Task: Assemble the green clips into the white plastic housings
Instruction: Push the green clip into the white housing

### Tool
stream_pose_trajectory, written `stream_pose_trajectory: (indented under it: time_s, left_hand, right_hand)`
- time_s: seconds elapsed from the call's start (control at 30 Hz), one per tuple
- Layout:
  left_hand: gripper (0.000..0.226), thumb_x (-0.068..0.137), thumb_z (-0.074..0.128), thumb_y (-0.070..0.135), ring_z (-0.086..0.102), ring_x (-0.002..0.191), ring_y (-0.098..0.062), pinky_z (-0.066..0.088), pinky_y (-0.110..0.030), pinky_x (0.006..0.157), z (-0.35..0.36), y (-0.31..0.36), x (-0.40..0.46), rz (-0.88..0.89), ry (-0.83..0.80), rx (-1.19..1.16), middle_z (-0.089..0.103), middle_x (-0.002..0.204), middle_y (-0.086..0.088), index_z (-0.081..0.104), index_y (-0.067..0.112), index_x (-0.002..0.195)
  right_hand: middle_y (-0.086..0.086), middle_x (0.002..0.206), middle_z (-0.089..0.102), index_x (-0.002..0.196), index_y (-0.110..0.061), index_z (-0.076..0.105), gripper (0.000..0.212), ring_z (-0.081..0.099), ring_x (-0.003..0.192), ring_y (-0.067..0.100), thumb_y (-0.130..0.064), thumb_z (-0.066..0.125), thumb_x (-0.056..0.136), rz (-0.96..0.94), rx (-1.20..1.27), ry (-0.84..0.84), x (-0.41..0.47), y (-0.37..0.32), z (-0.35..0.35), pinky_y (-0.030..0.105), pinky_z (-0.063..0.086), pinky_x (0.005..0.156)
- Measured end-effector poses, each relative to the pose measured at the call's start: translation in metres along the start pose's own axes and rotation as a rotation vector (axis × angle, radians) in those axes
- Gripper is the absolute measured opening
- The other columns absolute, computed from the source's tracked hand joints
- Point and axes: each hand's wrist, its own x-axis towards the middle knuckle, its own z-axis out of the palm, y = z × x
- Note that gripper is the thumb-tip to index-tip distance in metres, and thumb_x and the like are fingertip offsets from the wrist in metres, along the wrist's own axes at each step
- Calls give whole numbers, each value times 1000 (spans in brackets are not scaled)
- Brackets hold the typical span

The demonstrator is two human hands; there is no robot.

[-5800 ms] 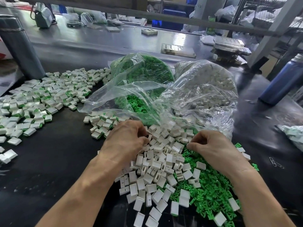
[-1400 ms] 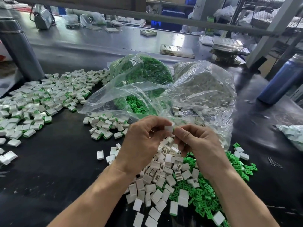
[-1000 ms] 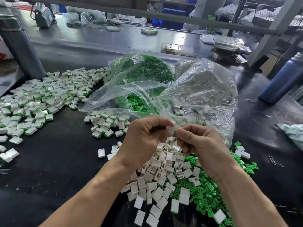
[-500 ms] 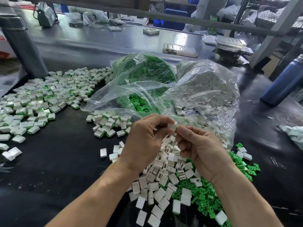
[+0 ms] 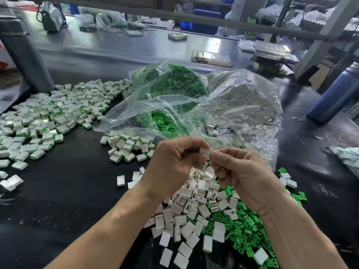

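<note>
your left hand and right hand meet above the dark worktop, both pinching one white housing between thumbs and fingertips; whether a green clip is already in it cannot be told, since your fingers cover that side. you hold the piece up close over the stock, likely so the push-fit can be felt and the next parts lie within a short reach. directly below sits the loose pile of empty housings, with the green clips spread just to its right, each under the hand that would pick it. finished pieces, white with green showing, are heaped well apart on your left, keeping done work out of the feed. behind your hands two open clear bags hold more clips and more housings.
</note>
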Motion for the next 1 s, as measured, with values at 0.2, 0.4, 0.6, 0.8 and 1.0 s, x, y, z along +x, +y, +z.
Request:
stream_pose_trajectory:
  time_s: [0.2, 0.4, 0.6, 0.8, 1.0]
  left_hand:
    - [31, 88, 70, -15, 73, 74, -16, 60, -23, 70, 1, 2, 0, 25, -10, 26, 76, 85, -2, 78, 11, 103]
    - [24, 88, 74, -9, 73, 82, -12, 59, -23, 75, 7, 3, -2, 30, 68, 12, 75, 90, 2, 78, 8, 104]
    - [29, 87, 75, -6, 72, 78, -16, 61, -29, 72, 12, 6, -3, -15, 97, -76, 76, 87, 1, 77, 19, 100]
    - [20, 92, 76, 6, 72, 83, -13, 63, -32, 76, 14, 2, -4, -116, 57, -42, 76, 91, 4, 73, 21, 105]
    - [19, 92, 74, 5, 74, 90, -9, 61, -25, 82, 9, 6, -2, -140, 57, -63, 76, 94, 8, 72, 23, 100]
  right_hand:
    - [10, 68, 63, 78, -7, 79, 13, 55, 52, 15, -18, 83, 73, 17, 15, -12, -2, 0, 2, 24, 49, 42]
    - [10, 69, 66, 77, -8, 80, 22, 58, 52, 15, -25, 88, 65, -19, 98, 56, 1, 7, 6, 24, 50, 44]
    - [10, 70, 68, 76, -10, 80, 21, 60, 52, 14, -26, 89, 65, -6, 95, 55, 4, 8, -1, 24, 51, 45]
    - [8, 74, 72, 87, -16, 81, 13, 63, 61, 17, -28, 81, 82, -189, -206, 188, 3, 10, 2, 26, 55, 54]
    - [12, 78, 72, 94, -20, 81, 14, 60, 62, 17, -28, 71, 93, -358, -296, 223, -3, 6, 9, 25, 53, 52]
